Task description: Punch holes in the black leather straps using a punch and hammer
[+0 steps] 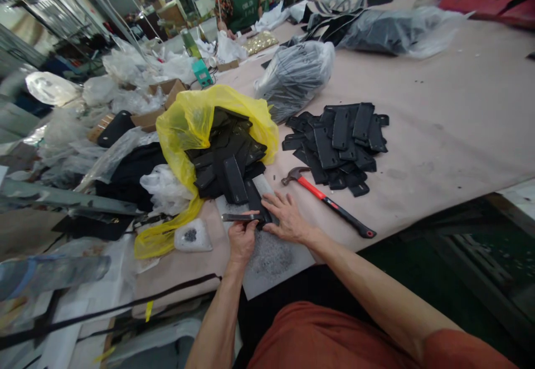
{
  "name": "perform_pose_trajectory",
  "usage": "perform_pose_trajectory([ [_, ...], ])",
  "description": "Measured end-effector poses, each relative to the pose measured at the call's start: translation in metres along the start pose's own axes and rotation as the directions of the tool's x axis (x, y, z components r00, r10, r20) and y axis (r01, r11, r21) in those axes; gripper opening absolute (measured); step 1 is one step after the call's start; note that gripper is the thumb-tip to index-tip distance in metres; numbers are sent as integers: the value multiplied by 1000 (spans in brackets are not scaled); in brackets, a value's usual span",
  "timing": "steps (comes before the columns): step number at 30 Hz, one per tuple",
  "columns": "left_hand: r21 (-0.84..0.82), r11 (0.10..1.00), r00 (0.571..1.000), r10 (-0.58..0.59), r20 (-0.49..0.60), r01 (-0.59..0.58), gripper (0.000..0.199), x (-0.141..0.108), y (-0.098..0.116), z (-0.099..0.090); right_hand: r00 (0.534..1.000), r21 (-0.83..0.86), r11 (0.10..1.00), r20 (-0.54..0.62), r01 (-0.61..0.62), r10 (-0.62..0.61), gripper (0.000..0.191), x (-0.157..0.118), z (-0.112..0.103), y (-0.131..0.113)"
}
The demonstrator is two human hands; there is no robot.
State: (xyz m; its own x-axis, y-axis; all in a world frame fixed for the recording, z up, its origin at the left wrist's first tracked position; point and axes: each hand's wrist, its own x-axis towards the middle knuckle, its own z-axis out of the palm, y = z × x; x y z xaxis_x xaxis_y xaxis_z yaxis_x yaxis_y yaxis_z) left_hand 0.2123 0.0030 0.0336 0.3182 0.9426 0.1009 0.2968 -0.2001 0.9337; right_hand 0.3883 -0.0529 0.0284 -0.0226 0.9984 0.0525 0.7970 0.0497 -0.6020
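Note:
Between thumb and fingers, my left hand [243, 239] grips a dark metal hand tool [238, 217] that lies nearly level over a black piece. Fingers spread, my right hand [287, 217] rests flat on the black piece [256, 200] and a pale strip [262, 185] beside it. Both are over a grey speckled board [267, 260]. Behind my hands, an open yellow bag [186, 118] holds many black pieces [234, 176]. To the right lies a heap of black pieces [330, 137], with a red and black hammer [330, 202] in front of it.
A small white block [193, 236] sits left of the board. Clear plastic bags [137, 68] crowd the left side. Filled grey bags [296, 73] lie behind the heap. A person in a green apron [243, 4] stands across the table [451, 112]. The table's front edge runs at the right.

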Motion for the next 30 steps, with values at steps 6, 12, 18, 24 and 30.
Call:
perform_pose_trajectory([
  [6,60,998,1000,10,-6,-10,18,1,0,1,1000,1,1000,-23,-9,9,73,-1,-1,0],
  [12,13,1000,1000,0,-31,0,17,0,1,4,1000,3,1000,-18,-11,11,72,-1,-5,-2],
  [18,6,1000,1000,5,-18,-5,18,0,0,4,1000,8,1000,-8,-14,14,72,-1,-4,0],
  [24,5,1000,999,20,-32,-20,16,0,4,6,1000,13,1000,-2,-10,10,71,-1,-6,-1],
  [30,15,1000,1000,1,-24,-1,18,-1,3,5,1000,7,1000,-8,-13,13,72,-1,-6,-1],
])
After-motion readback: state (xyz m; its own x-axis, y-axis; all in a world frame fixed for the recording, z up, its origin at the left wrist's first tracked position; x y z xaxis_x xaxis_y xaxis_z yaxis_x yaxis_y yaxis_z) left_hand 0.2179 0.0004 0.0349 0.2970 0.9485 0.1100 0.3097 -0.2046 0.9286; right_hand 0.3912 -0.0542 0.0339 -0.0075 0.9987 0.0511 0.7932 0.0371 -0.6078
